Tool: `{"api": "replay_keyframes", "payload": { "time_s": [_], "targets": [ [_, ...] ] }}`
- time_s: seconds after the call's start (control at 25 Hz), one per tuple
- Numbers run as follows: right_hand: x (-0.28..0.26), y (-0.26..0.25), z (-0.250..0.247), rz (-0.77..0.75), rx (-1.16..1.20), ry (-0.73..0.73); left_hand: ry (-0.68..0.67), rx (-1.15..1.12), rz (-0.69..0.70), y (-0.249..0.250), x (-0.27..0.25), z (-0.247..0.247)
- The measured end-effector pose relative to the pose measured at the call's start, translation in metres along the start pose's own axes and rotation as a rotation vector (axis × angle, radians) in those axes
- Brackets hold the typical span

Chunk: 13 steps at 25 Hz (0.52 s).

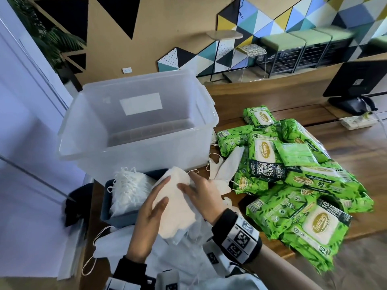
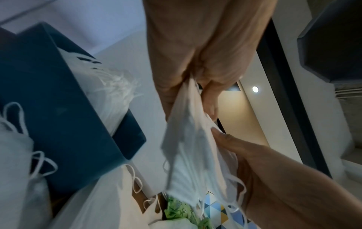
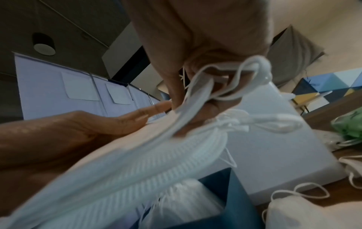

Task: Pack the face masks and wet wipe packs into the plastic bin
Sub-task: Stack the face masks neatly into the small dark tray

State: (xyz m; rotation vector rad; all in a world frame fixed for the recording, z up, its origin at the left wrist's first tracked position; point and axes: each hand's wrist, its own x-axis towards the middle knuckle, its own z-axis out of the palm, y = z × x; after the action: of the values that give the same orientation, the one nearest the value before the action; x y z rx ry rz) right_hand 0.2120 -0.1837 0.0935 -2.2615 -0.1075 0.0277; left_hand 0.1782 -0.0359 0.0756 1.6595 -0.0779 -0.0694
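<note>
Two hands on one stack of white face masks (image 1: 175, 203), held above the near-left part of the wooden table (image 1: 345, 143). Left hand (image 1: 146, 218) cups the stack from the left: thumb over the top face, index finger straight along its far-left edge, other fingers hidden under it. Right hand (image 1: 201, 195) comes in from the right, fingers curled on the stack's far-right edge; right wrist view shows ear loops (image 3: 235, 80) bunched at those fingers. Stack is tilted, far end higher.

Clear plastic bin (image 1: 129, 130) sits just beyond the hands, far-left on the table; nothing packed in it. Dark blue tray (image 1: 117, 214) w/ more masks lies left of the held stack, near side of the bin. Loose masks (image 1: 226, 170) lie btwn bin and wipes. Green wet wipe packs (image 1: 297, 176) are piled to the right.
</note>
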Motion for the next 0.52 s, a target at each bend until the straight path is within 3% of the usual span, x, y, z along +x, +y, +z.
{"api": "replay_keyframes", "payload": {
  "time_s": [0.08, 0.2, 0.36, 0.4, 0.44, 0.52],
  "targets": [
    [-0.003, -0.001, 0.012, -0.006, -0.004, -0.118, -0.006, 0.035, -0.019, -0.009, -0.005, -0.007],
    [-0.006, 0.001, 0.020, 0.038, 0.045, -0.296, 0.094, 0.084, -0.008, -0.020, -0.019, -0.022],
    [0.015, 0.029, 0.003, 0.146, 0.680, -0.480, 0.179, 0.078, -0.091, -0.024, -0.037, -0.052],
    [0.023, 0.038, -0.001, 0.184, 0.750, -0.504, 0.190, 0.101, -0.111, -0.025, -0.039, -0.061],
    [0.034, 0.046, -0.005, 0.205, 0.712, -0.502, 0.212, 0.141, -0.122, -0.026, -0.041, -0.070],
    [0.063, 0.070, -0.010, 0.190, 0.366, -0.414, 0.284, 0.198, -0.151, -0.031, -0.047, -0.092]
  ]
}}
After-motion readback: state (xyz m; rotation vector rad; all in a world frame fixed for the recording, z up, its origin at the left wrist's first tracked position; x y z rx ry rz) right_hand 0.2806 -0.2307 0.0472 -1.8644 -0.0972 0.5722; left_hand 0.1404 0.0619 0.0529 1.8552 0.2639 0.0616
